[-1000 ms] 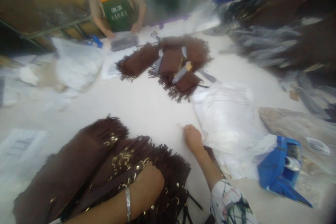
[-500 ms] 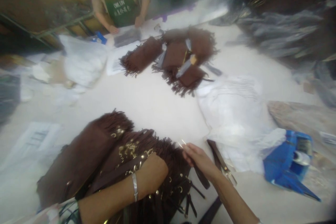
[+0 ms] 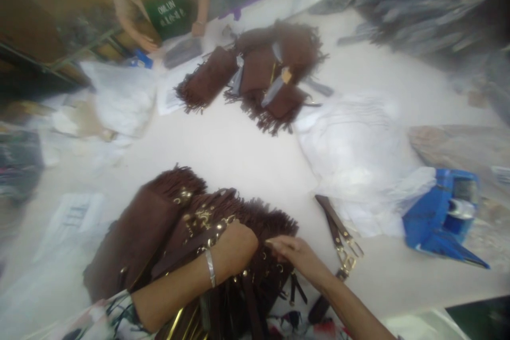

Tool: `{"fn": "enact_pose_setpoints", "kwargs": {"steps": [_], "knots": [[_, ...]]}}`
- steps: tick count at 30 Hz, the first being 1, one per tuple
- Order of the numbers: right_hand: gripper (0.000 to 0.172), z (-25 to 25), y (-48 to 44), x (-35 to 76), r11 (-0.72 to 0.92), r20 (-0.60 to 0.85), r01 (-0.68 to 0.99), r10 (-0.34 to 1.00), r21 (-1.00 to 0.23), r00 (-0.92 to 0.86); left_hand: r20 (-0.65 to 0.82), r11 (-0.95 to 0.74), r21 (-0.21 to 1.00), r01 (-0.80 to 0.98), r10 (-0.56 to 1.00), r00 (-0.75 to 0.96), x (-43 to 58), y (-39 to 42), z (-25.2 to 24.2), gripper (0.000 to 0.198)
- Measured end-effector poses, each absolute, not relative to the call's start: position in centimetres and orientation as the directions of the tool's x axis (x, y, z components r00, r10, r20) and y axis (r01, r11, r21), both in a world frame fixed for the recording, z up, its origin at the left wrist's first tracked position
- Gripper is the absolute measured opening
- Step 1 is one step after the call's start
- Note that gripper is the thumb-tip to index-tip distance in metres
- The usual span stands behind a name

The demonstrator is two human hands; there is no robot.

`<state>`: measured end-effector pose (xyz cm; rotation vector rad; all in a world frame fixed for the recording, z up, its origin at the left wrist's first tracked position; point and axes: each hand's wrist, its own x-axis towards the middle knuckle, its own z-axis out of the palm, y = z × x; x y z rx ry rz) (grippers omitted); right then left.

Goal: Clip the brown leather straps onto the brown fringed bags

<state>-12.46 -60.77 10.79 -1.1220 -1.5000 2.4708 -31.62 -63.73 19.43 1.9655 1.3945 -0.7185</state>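
Dark brown fringed bags (image 3: pixel 131 234) with gold-coloured metal fittings lie heaped in front of me. My left hand (image 3: pixel 238 247), with a silver bracelet at the wrist, is closed in a fist over the heap. Whatever its fingers grip is hidden behind the back of the hand. Just to the right, my right hand (image 3: pixel 292 255) pinches with thumb and forefinger at the fringed edge. A small pale bit shows at its fingertips, too blurred to name. Brown straps (image 3: pixel 330 212) with gold buckles (image 3: pixel 348 261) lie beside my right forearm.
More brown fringed bags (image 3: pixel 258 71) lie farther back. A white plastic bag (image 3: pixel 123 98) is at left, and white sheeting (image 3: pixel 354 143) at right near a blue box (image 3: pixel 432 218). Across the table stands a person in a green apron (image 3: pixel 167 8), hands on the tabletop.
My right hand has drawn down and closer to my left hand. The shiny prongs and dark strap seen at it before no longer show. The view has shifted slightly.
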Motion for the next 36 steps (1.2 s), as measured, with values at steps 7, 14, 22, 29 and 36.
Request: {"fn": "enact_pose_setpoints", "kwargs": {"steps": [7, 14, 22, 29, 36], "knots": [[0.022, 10.3, -63.3, -12.7, -0.528, -0.521, 0.305, 0.327, -0.793, -0.789, -0.777, -0.296, 0.148, 0.944, 0.556, 0.296, -31.6, -62.8, 20.4, 0.011], [0.025, 10.4, -62.8, -13.1, -0.317, -0.546, 0.451, 0.364, -0.834, -0.754, -0.792, -0.308, 0.154, 0.939, 0.530, 0.303, -31.6, -62.6, 20.1, 0.009], [0.010, 11.7, -62.4, -12.5, -0.092, -0.456, 0.455, 0.357, -0.886, -0.815, -0.781, -0.309, 0.152, 0.939, 0.545, 0.306, -31.6, -62.8, 20.2, 0.007], [0.015, 12.6, -61.7, -13.2, -0.093, -0.291, 0.275, 0.305, -0.957, -0.907, -0.802, -0.306, 0.162, 0.938, 0.513, 0.306, -31.6, -62.4, 20.6, 0.010], [0.022, 10.3, -61.1, -15.3, -0.312, -0.276, 0.191, 0.256, -0.931, -0.926, -0.806, -0.311, 0.159, 0.937, 0.507, 0.305, -32.1, -62.9, 19.6, 0.007]]}}
